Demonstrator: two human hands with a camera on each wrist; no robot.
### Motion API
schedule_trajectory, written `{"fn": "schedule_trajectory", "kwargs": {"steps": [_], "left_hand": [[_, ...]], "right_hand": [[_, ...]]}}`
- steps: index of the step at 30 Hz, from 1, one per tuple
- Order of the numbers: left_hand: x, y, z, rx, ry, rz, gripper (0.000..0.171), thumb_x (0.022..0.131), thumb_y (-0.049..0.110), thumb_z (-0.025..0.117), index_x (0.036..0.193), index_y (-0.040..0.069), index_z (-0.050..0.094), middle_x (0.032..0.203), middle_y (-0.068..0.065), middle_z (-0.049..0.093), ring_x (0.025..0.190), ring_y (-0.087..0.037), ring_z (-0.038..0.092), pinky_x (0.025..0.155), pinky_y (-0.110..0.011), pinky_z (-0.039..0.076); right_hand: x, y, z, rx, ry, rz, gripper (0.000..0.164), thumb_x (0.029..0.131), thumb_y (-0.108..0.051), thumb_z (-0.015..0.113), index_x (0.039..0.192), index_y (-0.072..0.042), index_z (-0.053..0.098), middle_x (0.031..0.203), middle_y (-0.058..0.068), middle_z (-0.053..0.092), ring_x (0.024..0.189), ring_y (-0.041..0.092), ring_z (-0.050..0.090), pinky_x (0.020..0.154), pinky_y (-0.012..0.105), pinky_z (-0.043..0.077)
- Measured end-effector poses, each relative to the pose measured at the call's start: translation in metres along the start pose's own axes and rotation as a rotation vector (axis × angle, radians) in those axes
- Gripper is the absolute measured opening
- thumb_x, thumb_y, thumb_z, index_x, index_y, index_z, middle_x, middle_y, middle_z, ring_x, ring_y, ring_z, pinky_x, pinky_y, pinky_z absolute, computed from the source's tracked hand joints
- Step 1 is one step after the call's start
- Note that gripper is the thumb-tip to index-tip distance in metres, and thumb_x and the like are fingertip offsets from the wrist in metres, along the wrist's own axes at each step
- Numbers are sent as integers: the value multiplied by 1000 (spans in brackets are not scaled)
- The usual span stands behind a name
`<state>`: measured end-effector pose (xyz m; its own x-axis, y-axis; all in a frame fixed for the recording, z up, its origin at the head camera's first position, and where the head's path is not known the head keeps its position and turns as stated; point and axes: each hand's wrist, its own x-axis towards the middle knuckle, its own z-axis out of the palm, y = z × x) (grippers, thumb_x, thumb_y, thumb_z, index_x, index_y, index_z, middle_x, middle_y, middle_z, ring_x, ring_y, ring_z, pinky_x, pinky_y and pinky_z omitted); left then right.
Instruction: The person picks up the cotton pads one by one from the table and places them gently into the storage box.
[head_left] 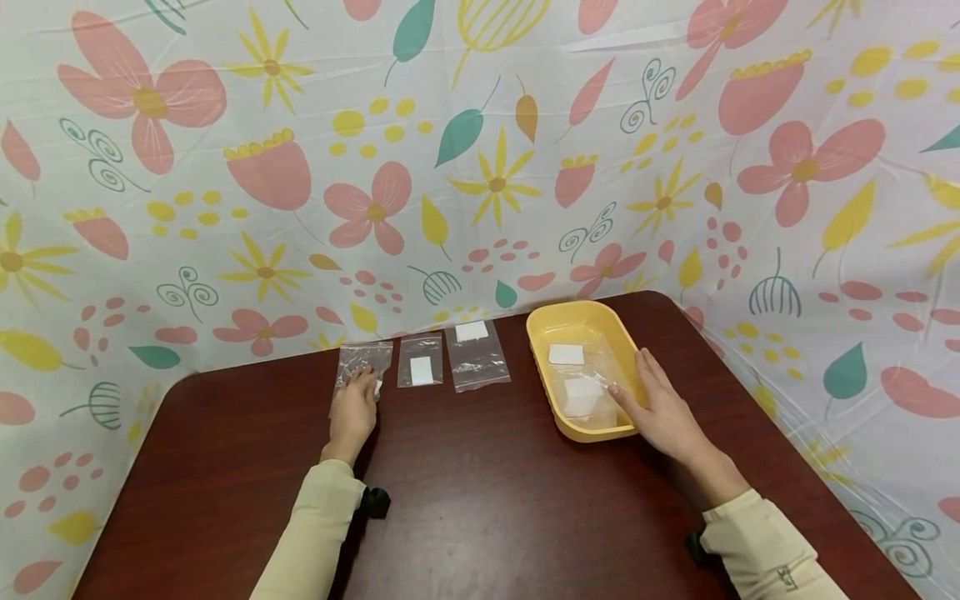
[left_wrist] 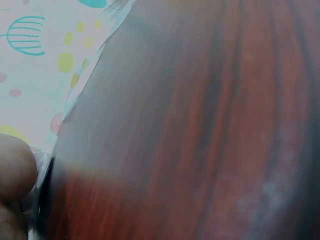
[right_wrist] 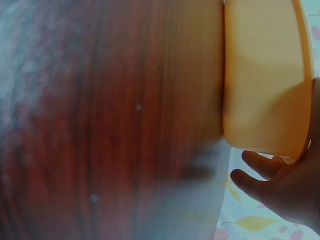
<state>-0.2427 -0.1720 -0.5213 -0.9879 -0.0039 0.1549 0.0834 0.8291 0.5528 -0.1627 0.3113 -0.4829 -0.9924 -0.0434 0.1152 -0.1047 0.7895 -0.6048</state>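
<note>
Head view shows the left hand with fingertips on a clear bag, pinching or not I cannot tell, while the right hand, fingers extended, straddles a yellow tray's rim.

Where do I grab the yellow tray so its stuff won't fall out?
Probably by the rim on the yellow tray's long right side, coming from the right, thumb inside, fingers outside. The raised wall there gives something to pinch, and the right hand is at that edge. Keep it level: clear plastic bags lie in it.
</note>
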Motion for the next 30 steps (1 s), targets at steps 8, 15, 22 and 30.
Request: {"fn": "schedule_trajectory", "kwargs": {"steps": [8,15,22,30], "left_hand": [[-2,-4,-2,3,15,4,34,108,12,47,137,3,62,148,-16,51,135,-44,45,106,-60,41],[-3,-7,-6,5,51,15,33,108,14,47,134,2,64,144,-15,55,125,-44,54,100,-57,46],[-8,-4,-14,-11,47,24,36,109,17,43,135,1,62,145,-15,54,129,-40,53,115,-53,32],[-16,7,-29,-16,59,44,35,110,17,43,134,2,63,144,-15,55,126,-41,55,116,-51,30]], "right_hand": [[-2,-3,0,1,-15,5,89,103,-49,52,159,5,10,166,24,5,149,45,13,113,68,21],[-3,-4,-2,3,-11,-4,88,103,-48,52,159,4,9,166,24,4,149,45,12,113,68,21],[-1,0,0,2,1,-7,89,103,-49,52,158,5,10,166,24,4,149,45,12,113,68,21],[0,0,-1,4,-8,-1,90,102,-51,51,158,5,9,166,23,3,150,44,10,114,67,19]]}}
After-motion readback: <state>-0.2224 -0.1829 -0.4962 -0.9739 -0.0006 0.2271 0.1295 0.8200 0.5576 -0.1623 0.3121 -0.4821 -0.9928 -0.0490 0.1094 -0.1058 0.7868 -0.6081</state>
